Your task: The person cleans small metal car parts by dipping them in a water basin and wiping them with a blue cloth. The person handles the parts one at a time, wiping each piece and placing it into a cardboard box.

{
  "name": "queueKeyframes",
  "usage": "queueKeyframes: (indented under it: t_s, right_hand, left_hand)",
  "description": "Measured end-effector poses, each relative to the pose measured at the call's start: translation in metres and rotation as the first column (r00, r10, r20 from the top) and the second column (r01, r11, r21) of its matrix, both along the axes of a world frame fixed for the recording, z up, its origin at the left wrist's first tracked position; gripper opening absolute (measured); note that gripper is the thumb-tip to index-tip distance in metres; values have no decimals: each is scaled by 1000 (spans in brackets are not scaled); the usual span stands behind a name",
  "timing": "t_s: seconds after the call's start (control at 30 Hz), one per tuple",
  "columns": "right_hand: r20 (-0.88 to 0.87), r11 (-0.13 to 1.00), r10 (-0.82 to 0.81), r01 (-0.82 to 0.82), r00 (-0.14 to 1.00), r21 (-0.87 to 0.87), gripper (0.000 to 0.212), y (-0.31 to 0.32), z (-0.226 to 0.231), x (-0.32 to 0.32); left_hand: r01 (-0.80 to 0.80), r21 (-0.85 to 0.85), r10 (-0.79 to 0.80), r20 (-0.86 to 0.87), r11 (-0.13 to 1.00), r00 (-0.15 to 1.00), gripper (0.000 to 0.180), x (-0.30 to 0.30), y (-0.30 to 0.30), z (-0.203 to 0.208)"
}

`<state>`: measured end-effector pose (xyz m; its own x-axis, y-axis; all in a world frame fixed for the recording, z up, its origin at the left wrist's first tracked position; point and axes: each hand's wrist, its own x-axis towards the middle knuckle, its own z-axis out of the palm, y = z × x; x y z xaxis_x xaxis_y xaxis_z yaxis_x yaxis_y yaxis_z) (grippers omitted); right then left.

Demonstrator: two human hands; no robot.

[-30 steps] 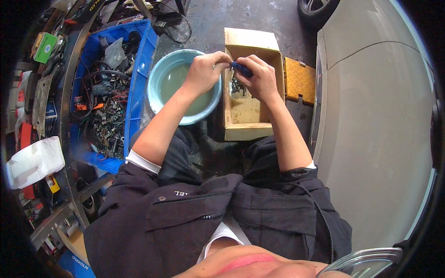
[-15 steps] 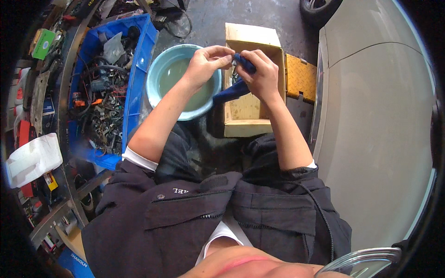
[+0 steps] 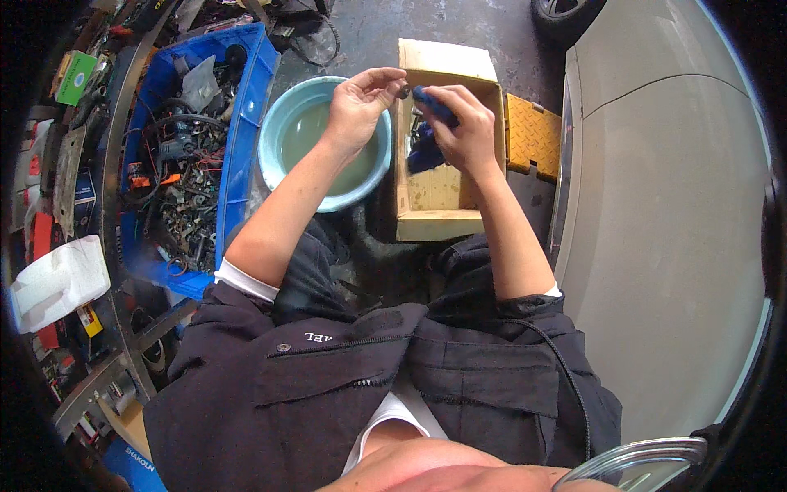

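My left hand point(image 3: 361, 107) pinches a small dark metal part point(image 3: 402, 90) between thumb and fingertips, above the right rim of a light-blue basin point(image 3: 270, 164) of cloudy water. Just to its right, my right hand point(image 3: 463, 123) is closed on a blue cloth point(image 3: 426, 152), whose loose end hangs over an open cardboard box point(image 3: 443, 225). A bunched bit of the cloth points toward the small part, with a narrow gap between them. Inside the box, some small metal pieces point(image 3: 415, 123) show partly behind the cloth. The part's exact kind is too small to make out.
A blue crate point(image 3: 246, 148) full of mixed metal parts and wires stands left of the basin. Cluttered shelving point(image 3: 115, 213) runs along the far left. A pale car body point(image 3: 664, 205) borders the right side, with a yellow ramp piece point(image 3: 531, 135) beside the box.
The cloth has come away from the small part, which now shows in my left fingertips. The cloth's hanging end has swung right, off the basin's rim and over the box.
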<state>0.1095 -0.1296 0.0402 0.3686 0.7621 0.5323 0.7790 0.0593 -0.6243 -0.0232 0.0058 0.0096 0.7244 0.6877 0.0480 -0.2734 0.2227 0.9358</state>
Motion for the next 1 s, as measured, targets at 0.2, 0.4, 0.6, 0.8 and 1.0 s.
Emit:
queueKeyframes:
  t_s: [0.2, 0.4, 0.6, 0.8, 1.0]
  right_hand:
    - [-67, 998, 1, 3, 998, 68, 22, 3, 3, -10]
    - [-14, 1000, 25, -25, 1000, -7, 21, 0, 0, -8]
    - [78, 996, 83, -80, 994, -37, 16, -1, 3, -4]
    - [-91, 989, 49, -60, 995, -131, 21, -2, -2, -3]
    - [-322, 962, 22, -108, 947, -252, 26, -4, -7, -2]
  left_hand:
    - [6, 15, -5, -27, 1000, 1000, 19, 2, -11, 1]
    - [88, 36, -84, -100, 995, 991, 14, -1, -8, -6]
    - [216, -306, -227, -3, 927, 974, 20, -5, -10, -12]
    - [187, 45, -173, -219, 981, 960, 16, -3, -4, -6]
    - [258, 347, -144, -322, 902, 936, 12, -8, 0, 10]
